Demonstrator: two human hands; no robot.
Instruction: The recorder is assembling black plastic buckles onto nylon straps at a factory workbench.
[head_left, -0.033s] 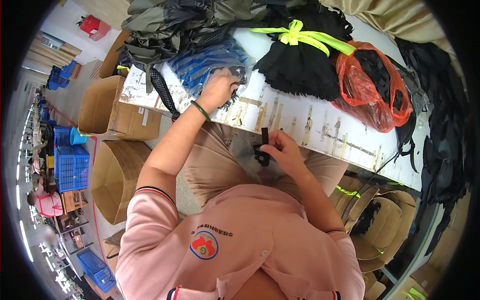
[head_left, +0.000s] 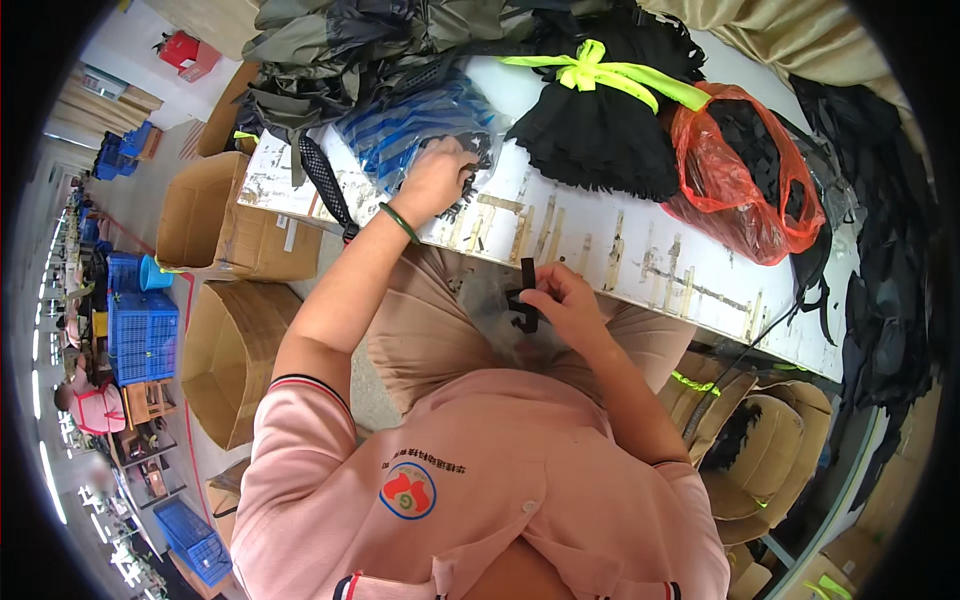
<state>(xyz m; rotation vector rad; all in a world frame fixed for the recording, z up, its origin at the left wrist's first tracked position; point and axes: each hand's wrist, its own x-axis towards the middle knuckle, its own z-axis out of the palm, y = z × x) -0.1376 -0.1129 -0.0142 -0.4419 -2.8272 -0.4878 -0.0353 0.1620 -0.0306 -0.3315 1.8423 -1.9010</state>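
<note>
A short black strap (head_left: 528,275) is near the front edge of the white worktop (head_left: 585,235), over the person's lap (head_left: 420,320), pinched between the thumb and fingers of the right hand (head_left: 568,303). The left hand (head_left: 437,180) curls over small dark pieces (head_left: 462,206) at the clear, blue-striped plastic bag (head_left: 385,138); whether it grips any, I cannot tell. Beyond lies a black fringed bundle (head_left: 590,145) tied with a neon-yellow band (head_left: 588,72), beside a red plastic bag (head_left: 722,225)

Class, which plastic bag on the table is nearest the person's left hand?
The blue-striped clear bag, right at the left hand; the red bag lies farther right, beyond the black fringed bundle.
</note>
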